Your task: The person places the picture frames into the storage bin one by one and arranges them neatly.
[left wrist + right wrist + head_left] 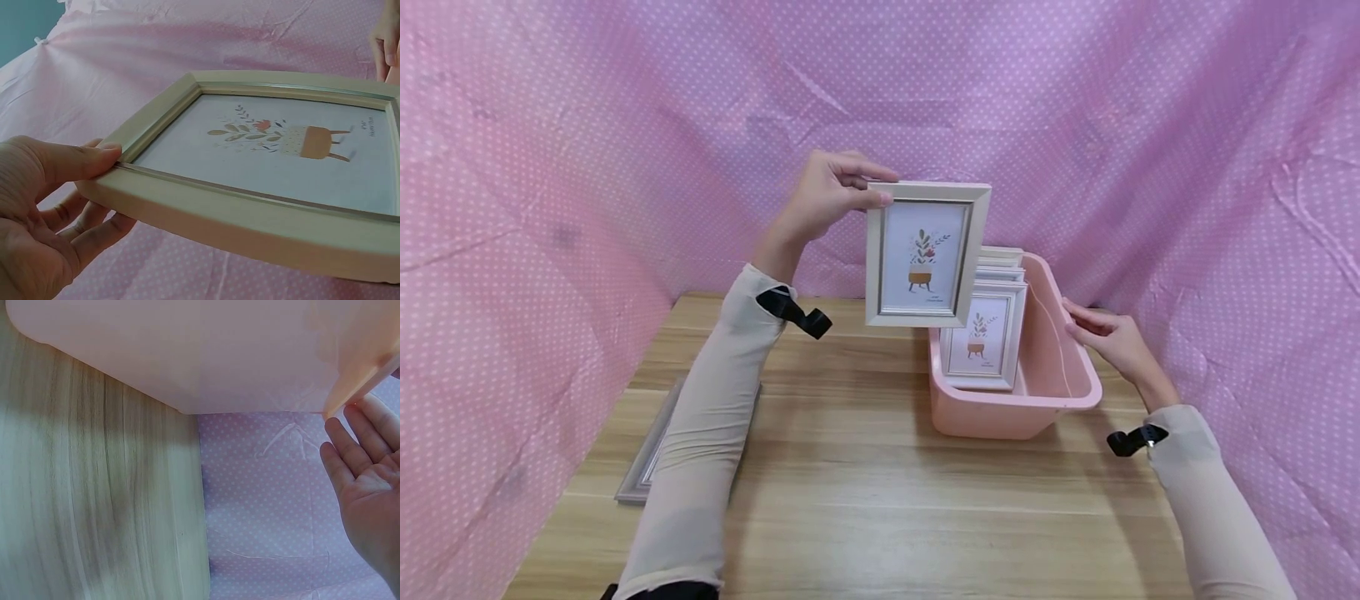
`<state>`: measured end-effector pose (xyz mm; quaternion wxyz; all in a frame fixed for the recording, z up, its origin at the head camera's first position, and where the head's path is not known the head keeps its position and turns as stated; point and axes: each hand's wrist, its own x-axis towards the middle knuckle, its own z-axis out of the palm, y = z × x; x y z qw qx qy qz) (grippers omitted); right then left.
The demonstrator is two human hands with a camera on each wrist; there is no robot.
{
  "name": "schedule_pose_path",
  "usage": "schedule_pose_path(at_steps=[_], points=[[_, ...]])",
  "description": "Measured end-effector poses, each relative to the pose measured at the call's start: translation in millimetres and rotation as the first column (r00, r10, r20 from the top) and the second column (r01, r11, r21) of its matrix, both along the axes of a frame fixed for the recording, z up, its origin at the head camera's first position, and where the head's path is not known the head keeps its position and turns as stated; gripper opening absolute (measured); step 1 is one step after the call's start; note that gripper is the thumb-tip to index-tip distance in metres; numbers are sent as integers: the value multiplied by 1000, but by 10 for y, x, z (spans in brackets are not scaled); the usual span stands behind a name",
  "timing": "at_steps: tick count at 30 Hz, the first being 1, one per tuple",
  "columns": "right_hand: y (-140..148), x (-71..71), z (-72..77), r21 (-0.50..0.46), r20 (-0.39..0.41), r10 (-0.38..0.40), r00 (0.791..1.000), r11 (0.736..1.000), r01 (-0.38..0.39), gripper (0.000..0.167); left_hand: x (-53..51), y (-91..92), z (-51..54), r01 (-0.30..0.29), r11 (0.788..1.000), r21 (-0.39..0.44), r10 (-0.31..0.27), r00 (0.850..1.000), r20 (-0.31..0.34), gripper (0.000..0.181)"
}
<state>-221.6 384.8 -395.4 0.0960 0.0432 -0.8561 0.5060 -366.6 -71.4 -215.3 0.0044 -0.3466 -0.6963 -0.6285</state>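
My left hand (827,192) pinches a cream picture frame (874,258) by its upper left corner. The frame is held upright in the air, beside and above a pink plastic bin (992,417). In the left wrist view the thumb lies on the front of the frame and the fingers are behind it. Its print shows a plant in an orange pot on legs. My right hand (1112,337) grips the bin's right rim, fingers on the outer side in the right wrist view. Inside the bin, a white picture frame (981,383) leans in front of several others, partly hidden.
A grey picture frame (640,483) lies flat at the left of the wooden table (850,517), partly covered by my left sleeve. A pink dotted cloth (700,125) hangs behind and along both sides of the table.
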Motion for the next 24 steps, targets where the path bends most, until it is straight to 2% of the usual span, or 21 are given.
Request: schedule_pose_path(at_steps=[3, 10, 18, 24], points=[[1, 6, 19, 25, 4, -8, 1000, 1000, 8, 45, 15, 129, -17, -9, 1000, 5, 9, 1000, -26, 24], [0, -1, -6, -17, -5, 16, 1000, 1000, -16, 46, 42, 399, -81, -14, 1000, 7, 15, 998, -67, 24], [-26, -19, -54, -15, -21, 15, 1000, 1000, -16, 46, 40, 604, -215, 12, 1000, 20, -11, 999, -40, 25], [-27, -18, -79, -24, -21, 29, 999, 999, -29, 46, 62, 746, -310, 28, 1000, 9, -27, 998, -48, 26]])
